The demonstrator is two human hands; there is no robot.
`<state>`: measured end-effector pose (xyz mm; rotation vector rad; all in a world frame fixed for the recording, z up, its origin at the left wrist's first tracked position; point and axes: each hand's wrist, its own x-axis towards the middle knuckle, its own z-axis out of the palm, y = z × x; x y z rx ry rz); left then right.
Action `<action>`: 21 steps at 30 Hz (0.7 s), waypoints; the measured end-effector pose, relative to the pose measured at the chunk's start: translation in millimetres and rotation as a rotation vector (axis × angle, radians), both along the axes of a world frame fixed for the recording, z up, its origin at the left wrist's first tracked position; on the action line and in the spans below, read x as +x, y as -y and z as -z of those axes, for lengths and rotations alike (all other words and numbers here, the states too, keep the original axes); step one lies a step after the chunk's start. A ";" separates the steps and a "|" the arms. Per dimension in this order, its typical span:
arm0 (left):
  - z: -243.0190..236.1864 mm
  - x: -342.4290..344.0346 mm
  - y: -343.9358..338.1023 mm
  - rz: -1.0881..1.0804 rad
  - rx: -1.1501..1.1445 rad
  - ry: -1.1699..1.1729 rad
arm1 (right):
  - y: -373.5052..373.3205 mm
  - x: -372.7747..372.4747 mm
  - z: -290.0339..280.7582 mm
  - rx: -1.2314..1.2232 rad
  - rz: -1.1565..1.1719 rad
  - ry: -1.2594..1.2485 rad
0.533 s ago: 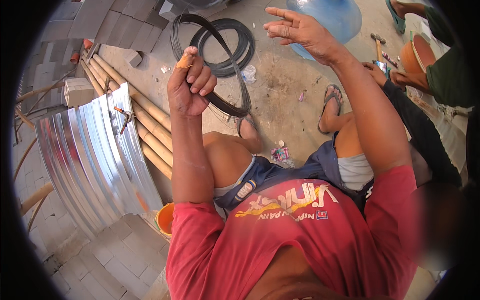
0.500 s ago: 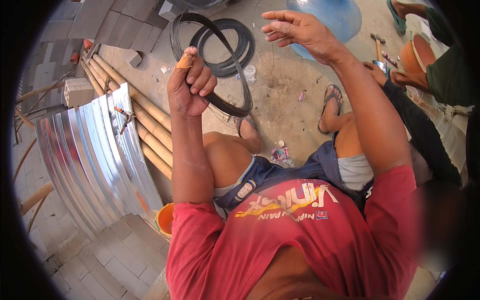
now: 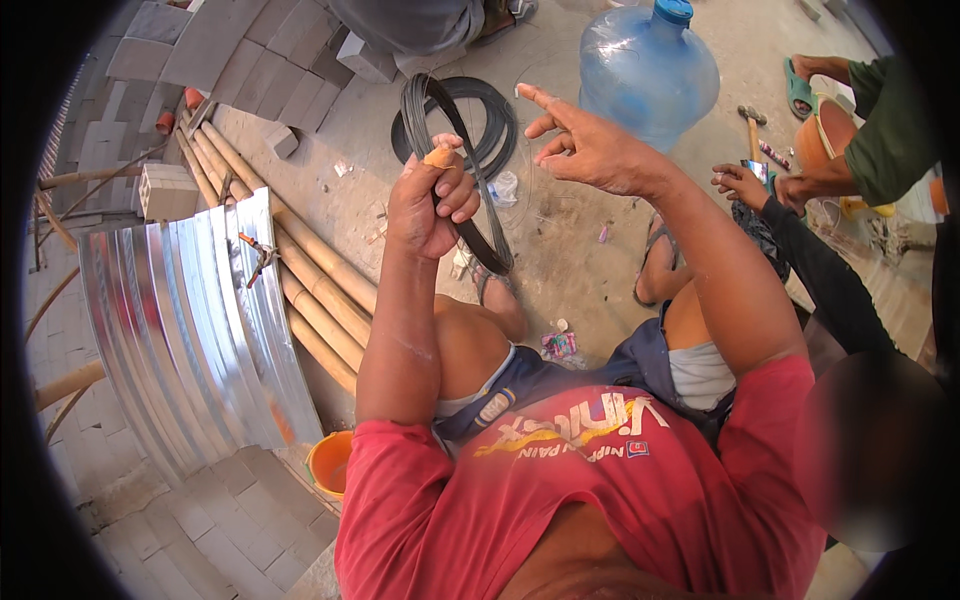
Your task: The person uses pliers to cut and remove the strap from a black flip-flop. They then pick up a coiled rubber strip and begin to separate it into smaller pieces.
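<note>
My left hand is closed around a coil of thin dark wire, held upright in front of my left knee. An orange-tan wrap covers a digit of that hand. My right hand is raised to the right of the coil, with the index finger stretched out and the other fingers loosely bent and apart. Nothing shows clearly in it; a faint thin strand curves near its fingertip, and I cannot tell whether they touch. Behind the held coil, a second dark wire coil lies on the ground.
A blue water jug stands beyond my right hand. Bamboo poles, a corrugated metal sheet and grey blocks lie left. An orange bucket sits by my left elbow. At right are a co-worker's dark sleeve and a hammer.
The view has shifted, bringing more of the jug into sight. My right hand's index finger now stretches out further, the others bending apart. My left hand keeps its hold on the wire coil.
</note>
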<state>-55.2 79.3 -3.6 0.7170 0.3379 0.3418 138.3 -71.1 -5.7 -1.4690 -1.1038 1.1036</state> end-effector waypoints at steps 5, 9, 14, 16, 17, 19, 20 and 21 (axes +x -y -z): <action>0.1 3.0 4.1 -0.020 0.001 -0.046 | -6.4 5.1 2.0 -0.107 0.022 -0.161; 1.4 4.1 3.4 -0.014 0.037 -0.048 | -11.5 1.3 24.1 -0.201 0.245 0.215; -2.0 4.6 8.5 0.011 0.081 -0.080 | -11.5 -6.1 25.7 -0.006 0.167 -0.158; -5.7 9.9 14.5 -0.051 0.129 -0.143 | -14.3 -7.3 22.9 -0.037 0.097 -0.145; -7.1 11.7 16.2 -0.082 0.152 -0.175 | -15.6 -8.5 20.7 -0.054 0.062 -0.139; 2.1 11.8 9.2 -0.069 0.189 -0.150 | -14.1 -18.1 13.7 -0.076 0.030 -0.006; 5.4 14.3 8.7 -0.094 0.208 -0.153 | -13.3 -23.7 11.2 -0.086 0.014 0.060; 8.1 14.8 8.2 -0.117 0.228 -0.156 | -13.6 -27.9 13.4 -0.061 0.028 0.109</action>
